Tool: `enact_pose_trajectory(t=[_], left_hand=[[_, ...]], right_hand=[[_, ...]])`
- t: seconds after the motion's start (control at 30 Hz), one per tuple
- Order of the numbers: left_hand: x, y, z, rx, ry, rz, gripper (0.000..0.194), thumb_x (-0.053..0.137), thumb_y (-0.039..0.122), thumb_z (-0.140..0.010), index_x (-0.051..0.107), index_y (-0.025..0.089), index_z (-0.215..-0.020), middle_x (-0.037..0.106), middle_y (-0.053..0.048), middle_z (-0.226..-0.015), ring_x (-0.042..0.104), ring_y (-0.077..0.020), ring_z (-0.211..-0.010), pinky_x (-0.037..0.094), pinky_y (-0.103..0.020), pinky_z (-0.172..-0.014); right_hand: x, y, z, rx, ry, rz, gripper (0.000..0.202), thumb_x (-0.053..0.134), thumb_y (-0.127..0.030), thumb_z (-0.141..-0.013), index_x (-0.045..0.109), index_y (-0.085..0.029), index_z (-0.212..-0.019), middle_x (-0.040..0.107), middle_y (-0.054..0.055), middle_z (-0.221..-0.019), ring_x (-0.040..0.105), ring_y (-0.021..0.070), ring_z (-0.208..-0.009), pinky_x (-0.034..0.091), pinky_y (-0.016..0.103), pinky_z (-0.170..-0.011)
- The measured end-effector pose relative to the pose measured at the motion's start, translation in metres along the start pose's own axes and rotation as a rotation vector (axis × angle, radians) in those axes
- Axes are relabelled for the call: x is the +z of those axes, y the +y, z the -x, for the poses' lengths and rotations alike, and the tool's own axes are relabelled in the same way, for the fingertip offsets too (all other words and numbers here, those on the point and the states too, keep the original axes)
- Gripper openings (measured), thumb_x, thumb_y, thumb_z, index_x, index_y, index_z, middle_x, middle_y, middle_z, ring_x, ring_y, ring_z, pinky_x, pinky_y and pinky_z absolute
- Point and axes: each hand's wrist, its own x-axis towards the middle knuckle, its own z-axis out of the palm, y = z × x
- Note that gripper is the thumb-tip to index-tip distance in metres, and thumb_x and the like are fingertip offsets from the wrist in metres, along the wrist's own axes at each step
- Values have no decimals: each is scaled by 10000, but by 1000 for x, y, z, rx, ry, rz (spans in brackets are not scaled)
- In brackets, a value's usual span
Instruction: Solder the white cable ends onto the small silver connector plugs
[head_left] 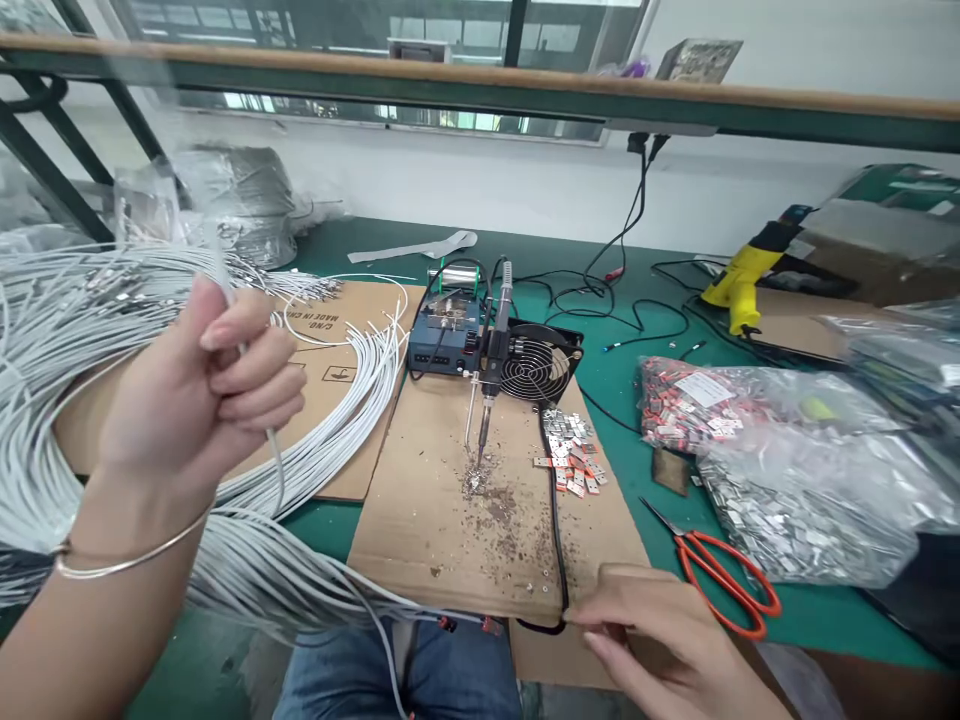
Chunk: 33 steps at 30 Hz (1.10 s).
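Note:
My left hand (206, 385) is raised at the left, fingers closed on a thin grey-white wire (276, 462) that runs up and down through them. A big bundle of the same wires (90, 320) loops over the cardboard beneath it. My right hand (660, 640) rests at the front edge of a scorched cardboard sheet (442, 520), fingertips together by a black cable (559, 540); whether it pinches anything I cannot tell. A soldering iron (491, 380) stands tip-down on the sheet, beside a pile of small metal terminals (571, 455).
A small fan (536, 370) and a blue soldering station (442, 340) sit behind the sheet. Orange-handled scissors (724, 580) lie at the right, beside plastic bags of terminals (795, 480). A yellow glue gun (742, 275) lies at the far right. Black cables cross the green table (622, 470).

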Motion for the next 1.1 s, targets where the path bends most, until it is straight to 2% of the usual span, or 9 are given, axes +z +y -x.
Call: enact_pose_trajectory(t=[0.1,0.2,0.33,0.47,0.53,0.63,0.83,0.97,1.1], left_hand=[[31,-24,21,-172,-224,70,446,577,479,-817,367,217,-523,138,86,-422,85,-76,-341,109,-198,-316],[49,-70,55,-521,-503,-237,375,434,508,-884,521,203,-684,331,58,-509,285,-82,-435,226,-186,-381],[42,-112,83,-478,-846,-535,396,409,484,-890,636,188,-759,514,5,-581,476,-107,-505,386,-200,-491],[28,-123,88,-279,-400,-484,292,489,432,-877,682,245,-991,667,-45,-804,607,-155,-695,477,-219,-641],[29,-126,89,-264,-247,-387,253,596,422,-816,709,243,-953,686,-55,-839,625,-176,-776,492,-231,-685],[36,-130,89,-474,-209,-91,252,706,443,-710,724,192,-732,667,-36,-648,601,-138,-590,483,-203,-545],[41,-135,89,-775,-246,262,308,767,420,-646,638,145,-695,613,10,-546,561,-86,-398,442,-161,-410],[41,-135,90,-759,-237,86,349,763,437,-632,586,137,-631,574,23,-529,501,-63,-386,413,-154,-393],[38,-135,89,-545,-257,-206,219,710,347,-714,660,143,-653,532,23,-527,477,-66,-441,388,-157,-435]], right_hand=[[12,-8,0,31,53,-100,337,521,-128,-874,533,-271,-1179,668,13,-805,618,146,-755,476,265,-699],[27,-17,-5,42,100,-276,405,468,-204,-917,447,-275,-1316,669,19,-821,608,140,-754,469,260,-707],[53,-27,-17,237,196,-481,293,448,-340,-928,667,-148,-894,622,42,-663,544,120,-580,420,216,-555],[79,-33,-24,247,116,-591,421,447,-439,-913,622,-141,-673,553,11,-525,495,103,-500,373,206,-515],[85,-35,-23,244,77,-533,450,452,-462,-904,620,-142,-636,539,10,-504,499,112,-502,369,224,-531],[82,-35,-20,258,32,-539,409,482,-404,-898,617,-140,-616,592,32,-556,545,124,-537,389,229,-554],[56,-26,-24,425,246,-564,135,617,-261,-808,656,-142,-757,555,-1,-559,446,93,-489,348,203,-465],[51,-26,-36,377,174,-614,91,633,-209,-769,675,-131,-749,510,-17,-529,404,83,-472,329,202,-440],[53,-26,-43,376,127,-606,47,654,-154,-715,650,-127,-677,467,-39,-479,378,67,-434,287,187,-403]])
